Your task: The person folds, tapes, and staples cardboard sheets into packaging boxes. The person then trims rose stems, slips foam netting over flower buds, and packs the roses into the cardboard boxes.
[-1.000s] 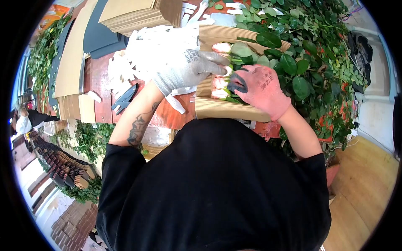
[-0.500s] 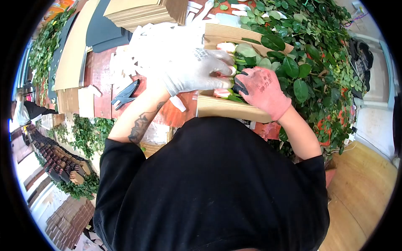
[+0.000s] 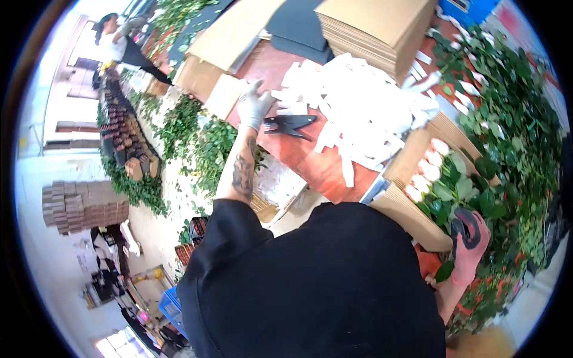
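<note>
My left hand (image 3: 254,107), in a pale glove, is over the left part of the red table with its fingers apart, holding nothing. Just right of it lies a black stapler (image 3: 291,125). A small tan cardboard piece (image 3: 224,96) is close on its left. Pale pink roses (image 3: 428,170) with green leaves lie side by side inside a folded corrugated cardboard wrap (image 3: 401,210). My right hand (image 3: 470,238), in a pink glove with dark fingers, is at the wrap's lower right end, by the leaves. Its fingers are curled; what they hold, if anything, is hidden.
White paper strips (image 3: 364,110) are heaped mid-table. Behind them stand a cardboard stack (image 3: 373,33) and dark sheets (image 3: 298,27). Leafy stems (image 3: 519,143) crowd the right side. Another person (image 3: 119,45) is at the far upper left. A blue crate (image 3: 172,310) sits lower left.
My left hand has left the rose heads and moved left, near the stapler. My right hand has shifted from the flowers toward the stem end. The view has turned left.
</note>
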A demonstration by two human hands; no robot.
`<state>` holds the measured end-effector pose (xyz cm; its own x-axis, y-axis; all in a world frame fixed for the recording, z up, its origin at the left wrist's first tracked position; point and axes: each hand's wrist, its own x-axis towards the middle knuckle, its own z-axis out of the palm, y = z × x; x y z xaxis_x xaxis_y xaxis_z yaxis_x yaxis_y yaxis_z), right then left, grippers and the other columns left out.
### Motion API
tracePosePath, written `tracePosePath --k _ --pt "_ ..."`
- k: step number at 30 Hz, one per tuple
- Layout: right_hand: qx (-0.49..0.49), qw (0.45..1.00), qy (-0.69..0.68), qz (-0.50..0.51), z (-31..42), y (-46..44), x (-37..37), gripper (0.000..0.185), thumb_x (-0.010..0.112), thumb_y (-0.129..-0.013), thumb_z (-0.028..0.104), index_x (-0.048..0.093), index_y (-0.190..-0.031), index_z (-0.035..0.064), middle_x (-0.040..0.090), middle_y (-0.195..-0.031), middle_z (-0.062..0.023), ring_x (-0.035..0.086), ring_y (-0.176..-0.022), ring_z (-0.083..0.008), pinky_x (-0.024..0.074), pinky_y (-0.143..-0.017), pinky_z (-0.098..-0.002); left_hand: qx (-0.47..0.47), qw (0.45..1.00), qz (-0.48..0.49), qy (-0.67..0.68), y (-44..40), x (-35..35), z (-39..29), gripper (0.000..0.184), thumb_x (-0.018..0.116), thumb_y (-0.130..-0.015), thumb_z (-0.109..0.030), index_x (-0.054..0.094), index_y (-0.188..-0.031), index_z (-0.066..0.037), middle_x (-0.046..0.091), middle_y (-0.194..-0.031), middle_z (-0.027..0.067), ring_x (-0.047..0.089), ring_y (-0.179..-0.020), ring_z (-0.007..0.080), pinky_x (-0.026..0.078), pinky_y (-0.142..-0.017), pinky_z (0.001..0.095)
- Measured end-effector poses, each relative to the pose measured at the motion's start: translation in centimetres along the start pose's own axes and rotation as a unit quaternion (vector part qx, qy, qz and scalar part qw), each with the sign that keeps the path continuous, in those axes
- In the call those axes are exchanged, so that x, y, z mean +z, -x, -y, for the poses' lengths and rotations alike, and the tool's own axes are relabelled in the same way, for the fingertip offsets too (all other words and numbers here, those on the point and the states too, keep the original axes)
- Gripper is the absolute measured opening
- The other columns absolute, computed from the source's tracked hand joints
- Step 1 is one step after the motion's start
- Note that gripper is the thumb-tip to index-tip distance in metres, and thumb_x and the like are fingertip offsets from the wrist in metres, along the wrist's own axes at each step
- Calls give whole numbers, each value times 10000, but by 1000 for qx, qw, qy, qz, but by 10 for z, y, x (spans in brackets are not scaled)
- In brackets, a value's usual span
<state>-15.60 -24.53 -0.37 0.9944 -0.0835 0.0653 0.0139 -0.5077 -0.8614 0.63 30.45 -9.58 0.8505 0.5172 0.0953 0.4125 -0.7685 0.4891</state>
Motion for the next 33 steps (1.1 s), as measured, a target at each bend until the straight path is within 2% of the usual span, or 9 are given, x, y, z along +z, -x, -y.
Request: tracePosePath --k 2,8,14,21,26,28,31,32,33 --pt "-63 998 -2 -8 -17 1 2 485 636 -726 5 485 -1186 -21 443 -1249 -144 507 -1126 -265 437 -975 -392 -64 988 -105 -91 -47 18 98 563 657 -688 -384 589 -1175 -109 575 -1165 165 563 -1061 295 440 -921 379" --pt "-77 995 22 52 -8 1 7 500 644 -721 -8 478 -1192 8 435 -1235 -142 484 -1142 -271 457 -952 -407 -210 925 -1 -318 -44 -36 91 733 676 -645 -432 479 -1291 -147 454 -1334 101 437 -1234 275 387 -1000 376" --pt "-78 995 44 49 -13 -3 15 503 602 -717 -58 471 -1196 21 439 -1239 -138 483 -1143 -270 438 -969 -413 -157 920 68 -353 -39 -54 93 772 694 -586 -533 527 -1205 -102 515 -1254 140 488 -1179 257 418 -938 356" --pt "-13 994 77 73 5 -12 26 503 582 -715 -72 462 -1196 14 447 -1247 -133 487 -1143 -256 427 -978 -403 1 939 -133 -318 -20 -35 124 687 776 -598 -393 527 -1163 -93 395 -1381 142 382 -1257 309 310 -1028 427" --pt "-19 998 6 66 0 -18 26 488 616 -732 -34 452 -1192 -24 500 -1194 -153 544 -1085 -261 445 -955 -382 -139 945 -212 -206 -23 -37 127 358 751 -630 -254 642 -904 -51 621 -947 141 562 -933 303 449 -841 384" --pt "52 997 -6 64 7 -13 16 525 584 -650 -86 501 -1165 -24 498 -1188 -147 550 -1084 -251 463 -926 -339 110 932 -311 -150 -32 -48 139 140 672 -718 -148 660 -799 -34 618 -736 151 571 -687 320 479 -685 383" --pt "153 967 -108 173 82 -33 32 514 621 -687 -7 492 -1184 -23 608 -1066 -145 581 -1037 -237 451 -905 -328 108 929 -254 246 4 -84 20 143 607 -847 -87 585 -927 29 622 -838 119 591 -741 199 500 -706 319" --pt "-44 971 68 225 88 -48 38 522 601 -709 -7 488 -1219 3 606 -1077 -141 590 -992 -213 453 -881 -309 110 904 -243 334 25 -87 -13 148 590 -874 -94 575 -961 24 617 -861 98 587 -766 160 500 -711 295" --pt "12 983 -26 181 91 -41 44 520 593 -714 -8 491 -1223 10 609 -1068 -133 591 -977 -207 454 -872 -304 127 896 -135 403 54 -73 -66 127 576 -883 -89 579 -962 10 612 -865 76 577 -759 136 492 -692 268"
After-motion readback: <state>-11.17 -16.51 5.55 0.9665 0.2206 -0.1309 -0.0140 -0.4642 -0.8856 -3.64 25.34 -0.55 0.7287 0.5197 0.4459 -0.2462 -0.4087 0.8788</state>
